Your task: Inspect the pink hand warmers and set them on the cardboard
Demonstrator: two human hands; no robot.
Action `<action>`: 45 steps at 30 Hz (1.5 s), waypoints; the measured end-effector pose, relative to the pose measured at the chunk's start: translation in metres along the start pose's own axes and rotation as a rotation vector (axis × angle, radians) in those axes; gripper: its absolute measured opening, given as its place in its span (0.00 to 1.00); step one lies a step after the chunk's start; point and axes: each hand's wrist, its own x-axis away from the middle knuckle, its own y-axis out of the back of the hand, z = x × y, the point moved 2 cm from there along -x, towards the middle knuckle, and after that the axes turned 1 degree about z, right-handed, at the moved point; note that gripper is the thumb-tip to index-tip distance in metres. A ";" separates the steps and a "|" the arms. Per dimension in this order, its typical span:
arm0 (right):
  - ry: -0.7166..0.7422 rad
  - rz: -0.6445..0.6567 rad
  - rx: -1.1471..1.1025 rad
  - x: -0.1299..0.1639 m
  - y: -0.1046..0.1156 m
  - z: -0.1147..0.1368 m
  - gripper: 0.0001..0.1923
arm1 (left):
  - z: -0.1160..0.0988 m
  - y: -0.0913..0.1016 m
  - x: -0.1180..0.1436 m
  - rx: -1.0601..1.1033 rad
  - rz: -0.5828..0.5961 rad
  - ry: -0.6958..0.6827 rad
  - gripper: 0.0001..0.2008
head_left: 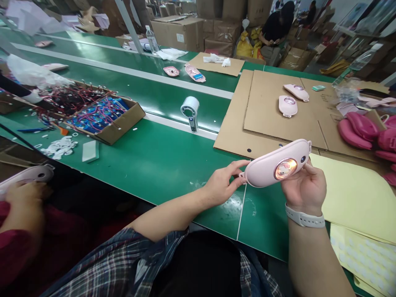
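Observation:
In front of me I hold up a pale pink curved device (262, 167) with a strap loop at each end. An oval window on it glows orange around a small cartoon picture, and a dark round button sits beside it. My left hand (221, 183) pinches the loop at its left end between thumb and fingers. From below and behind, my right hand (305, 185) grips the other end; part of its fingers is hidden behind the device. Two similar pink devices (287, 106) (296, 92) lie on the cardboard sheet (260, 115) beyond.
A small white handheld fan (189, 111) stands on the green bench (148, 152). To the left is a carton (123, 123) of blue wired batteries. Magenta cases (359, 130) and yellow sheets (355, 185) lie at right. A co-worker's hand (26, 192) holds another pink device at far left.

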 end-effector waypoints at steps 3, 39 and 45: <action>0.002 0.009 -0.003 0.000 0.000 -0.001 0.19 | 0.001 0.000 0.001 -0.022 0.002 -0.003 0.19; 0.143 0.048 0.044 0.000 0.000 -0.003 0.28 | 0.007 -0.002 -0.005 -0.116 0.125 0.177 0.21; 0.145 0.054 0.046 -0.001 0.002 -0.003 0.29 | 0.007 -0.003 -0.005 -0.116 0.127 0.173 0.21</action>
